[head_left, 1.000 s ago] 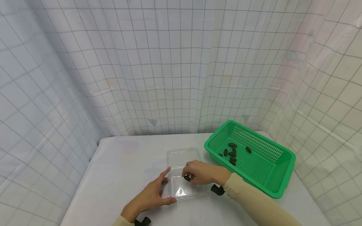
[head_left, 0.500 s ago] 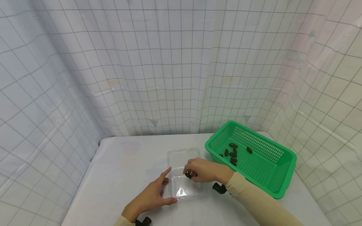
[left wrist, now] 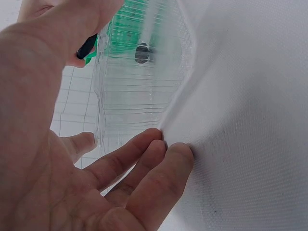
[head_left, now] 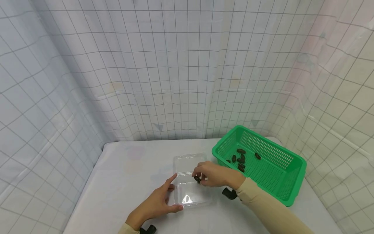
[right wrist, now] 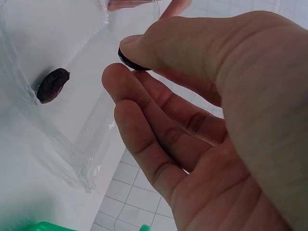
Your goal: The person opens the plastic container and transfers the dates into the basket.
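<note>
In the head view a hinged clear plastic container lies unfolded on the white table. My left hand rests along its left edge, fingers spread, with the thumb at the near corner. My right hand is over the container, pinching a dark date between thumb and fingers; in the right wrist view only a sliver of that date shows under the thumb. Another wrinkled dark date lies inside the container, hidden behind my right hand in the head view.
To the right stands a green perforated basket with several dark dates toward its left side. White gridded curtains close off the back and both sides of the table. Black wrist cameras are strapped on both wrists.
My right hand has shifted slightly right and away from me with the pinched date. The left hand keeps its place by the container, and the basket stays put.
</note>
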`<state>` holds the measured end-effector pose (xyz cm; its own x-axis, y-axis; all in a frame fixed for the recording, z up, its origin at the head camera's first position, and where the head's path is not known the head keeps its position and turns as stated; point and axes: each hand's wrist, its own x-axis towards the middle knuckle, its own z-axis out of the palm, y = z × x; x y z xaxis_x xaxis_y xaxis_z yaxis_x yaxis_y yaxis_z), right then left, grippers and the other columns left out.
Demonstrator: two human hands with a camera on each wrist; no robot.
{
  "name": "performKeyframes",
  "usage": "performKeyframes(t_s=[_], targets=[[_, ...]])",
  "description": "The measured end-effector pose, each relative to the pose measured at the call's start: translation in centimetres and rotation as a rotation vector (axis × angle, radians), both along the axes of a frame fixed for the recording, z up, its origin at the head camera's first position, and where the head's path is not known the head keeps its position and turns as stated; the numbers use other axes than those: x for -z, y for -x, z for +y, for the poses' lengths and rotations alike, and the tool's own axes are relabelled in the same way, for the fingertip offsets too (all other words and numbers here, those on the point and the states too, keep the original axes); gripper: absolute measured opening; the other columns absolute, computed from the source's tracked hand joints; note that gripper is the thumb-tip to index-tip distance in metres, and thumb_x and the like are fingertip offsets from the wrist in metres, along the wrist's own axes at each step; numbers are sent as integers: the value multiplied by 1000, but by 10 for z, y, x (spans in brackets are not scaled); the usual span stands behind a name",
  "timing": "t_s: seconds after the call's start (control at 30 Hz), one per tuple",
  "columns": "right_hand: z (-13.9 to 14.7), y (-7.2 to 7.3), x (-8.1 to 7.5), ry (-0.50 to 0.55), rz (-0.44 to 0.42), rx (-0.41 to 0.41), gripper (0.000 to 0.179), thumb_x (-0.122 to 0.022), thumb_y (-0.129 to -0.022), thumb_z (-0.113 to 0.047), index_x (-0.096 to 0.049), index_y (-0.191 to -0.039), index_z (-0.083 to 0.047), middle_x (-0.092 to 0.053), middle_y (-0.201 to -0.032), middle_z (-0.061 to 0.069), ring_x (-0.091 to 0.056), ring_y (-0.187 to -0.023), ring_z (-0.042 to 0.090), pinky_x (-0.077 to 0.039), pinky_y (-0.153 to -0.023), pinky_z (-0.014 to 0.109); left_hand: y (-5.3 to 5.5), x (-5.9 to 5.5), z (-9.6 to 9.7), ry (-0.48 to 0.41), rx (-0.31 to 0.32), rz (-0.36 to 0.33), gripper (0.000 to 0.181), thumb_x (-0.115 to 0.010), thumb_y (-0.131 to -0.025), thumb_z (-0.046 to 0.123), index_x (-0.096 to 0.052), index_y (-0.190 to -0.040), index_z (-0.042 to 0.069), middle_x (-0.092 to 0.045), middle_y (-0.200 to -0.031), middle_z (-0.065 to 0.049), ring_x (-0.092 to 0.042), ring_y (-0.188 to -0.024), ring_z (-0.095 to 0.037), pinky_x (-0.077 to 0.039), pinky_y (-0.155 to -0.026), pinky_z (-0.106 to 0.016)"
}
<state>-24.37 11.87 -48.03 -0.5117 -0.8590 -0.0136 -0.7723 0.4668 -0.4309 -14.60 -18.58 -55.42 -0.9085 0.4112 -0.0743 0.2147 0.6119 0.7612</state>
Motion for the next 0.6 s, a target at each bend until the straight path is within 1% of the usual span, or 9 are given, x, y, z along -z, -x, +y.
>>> performKeyframes(t_s=[0.2, 0.3, 0.47, 0.6], targets=[[6, 2, -2, 1, -23, 38, 29, -83, -104, 1, -81, -133, -1, -80, -118, 7, -79, -100, 10, -64, -90, 21, 0, 2, -1, 5, 1, 3, 127, -99, -93, 51, -21, -187, 16, -68, -159, -20, -71, -139, -34, -63, -94, -31], [9, 3, -3, 1, -15, 43, 29, -82, -104, 0, -81, -134, -1, -80, -120, 8, -79, -101, 12, -64, -91, 22, 0, 2, 0, 5, 1, 5, 127, -99, -93, 51, -21, -187, 16, -68, -159, -20, -72, -136, -33, -62, -93, -31], [15, 7, -4, 33, 13, 29, 29, -81, -104, 2, -80, -133, 0, -80, -119, 11, -80, -100, 14, -65, -90, 23, 0, 1, 0, 5, -1, 5, 127, -99, -93, 51, -21, -188, 16, -68, -159, -20, -72, -138, -34, -63, -95, -32], [21, 11, -7, 49, -8, 45, 29, -79, -104, 2, -80, -133, -2, -80, -122, 10, -78, -99, 10, -65, -91, 24, 0, 0, 0, -3, 0, 6, 127, -100, -93, 49, -22, -187, 16, -68, -160, -20, -71, -141, -36, -65, -97, -33]])
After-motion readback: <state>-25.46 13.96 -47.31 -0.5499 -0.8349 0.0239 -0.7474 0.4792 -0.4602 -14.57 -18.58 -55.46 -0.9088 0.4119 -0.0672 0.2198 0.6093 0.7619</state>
